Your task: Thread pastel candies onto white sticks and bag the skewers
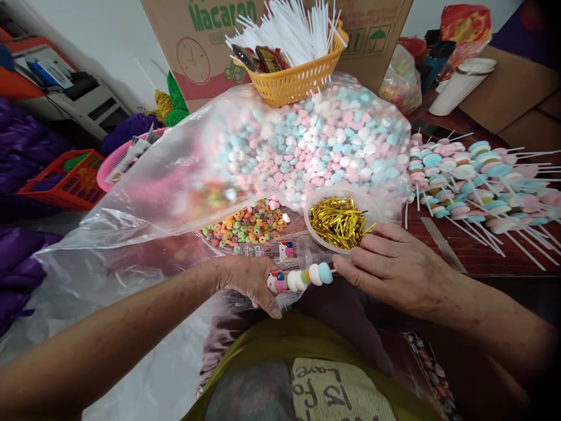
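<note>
My left hand (252, 280) is closed around one end of a marshmallow skewer (300, 280). White and pale blue marshmallows alternate on it with small cereal rings, and a piece of spotted printed film (277, 282) covers the end nearest my fingers. From the blue marshmallow a short bit of white stick runs to the fingertips of my right hand (385, 266), which seem to pinch it; the thumb is hidden. Just behind those fingers stands a round plastic tub of gold twist ties (339, 222). Coloured cereal rings (249, 225) lie loose beyond my left hand, beside a printed clear bag (284, 251).
A large clear bag of pastel marshmallows (315, 146) fills the middle. Behind it, a yellow basket (289, 85) holds white sticks (298, 35) before a cardboard box (197, 70). Finished skewers (477, 181) are piled at right; an orange crate (79, 181) stands at left.
</note>
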A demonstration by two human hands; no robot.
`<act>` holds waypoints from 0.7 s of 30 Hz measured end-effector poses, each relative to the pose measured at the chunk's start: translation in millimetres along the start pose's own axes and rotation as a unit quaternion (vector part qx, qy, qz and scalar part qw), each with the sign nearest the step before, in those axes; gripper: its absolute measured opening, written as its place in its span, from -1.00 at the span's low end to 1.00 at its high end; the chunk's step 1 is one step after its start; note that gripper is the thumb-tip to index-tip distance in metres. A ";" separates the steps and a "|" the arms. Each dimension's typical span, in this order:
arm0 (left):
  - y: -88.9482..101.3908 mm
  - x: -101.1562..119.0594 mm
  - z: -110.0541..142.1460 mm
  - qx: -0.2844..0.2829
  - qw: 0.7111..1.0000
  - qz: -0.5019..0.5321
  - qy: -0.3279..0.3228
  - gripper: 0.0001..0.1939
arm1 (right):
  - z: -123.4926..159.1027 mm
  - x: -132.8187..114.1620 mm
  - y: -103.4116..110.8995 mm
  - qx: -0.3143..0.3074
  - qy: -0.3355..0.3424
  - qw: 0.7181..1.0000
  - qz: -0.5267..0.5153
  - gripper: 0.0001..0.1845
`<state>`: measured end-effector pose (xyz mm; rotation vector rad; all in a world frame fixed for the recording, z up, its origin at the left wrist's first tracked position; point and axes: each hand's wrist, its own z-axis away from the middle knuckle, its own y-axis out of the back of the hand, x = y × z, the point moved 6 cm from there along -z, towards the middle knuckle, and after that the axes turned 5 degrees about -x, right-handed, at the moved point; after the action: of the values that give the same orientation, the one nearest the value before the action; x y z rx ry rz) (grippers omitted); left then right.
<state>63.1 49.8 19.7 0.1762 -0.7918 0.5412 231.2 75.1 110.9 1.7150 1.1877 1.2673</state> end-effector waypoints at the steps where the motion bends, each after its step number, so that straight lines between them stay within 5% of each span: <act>1: 2.0 1.3 0.2 0.015 1.000 -0.014 -0.007 -0.73 | 0.3 -0.7 -3.0 -0.001 -0.008 1.000 -0.013 -0.77; 6: 7.8 14.3 1.0 0.084 0.989 -0.105 -0.066 -0.75 | 1.5 -2.0 -13.0 -0.015 -0.048 0.998 -0.049 -0.79; 13: -9.0 3.2 2.0 -0.044 0.999 -0.021 -0.004 -0.59 | 9.6 -2.6 7.7 0.057 -0.017 0.998 0.016 -0.77; 21: 2.2 11.3 1.4 0.048 0.994 -0.002 -0.095 -0.70 | 10.1 -8.7 4.6 0.060 -0.005 0.998 -0.017 -0.73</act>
<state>67.5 55.6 28.6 0.3205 -0.9500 0.5652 241.2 65.3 109.3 1.7772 1.3056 1.1876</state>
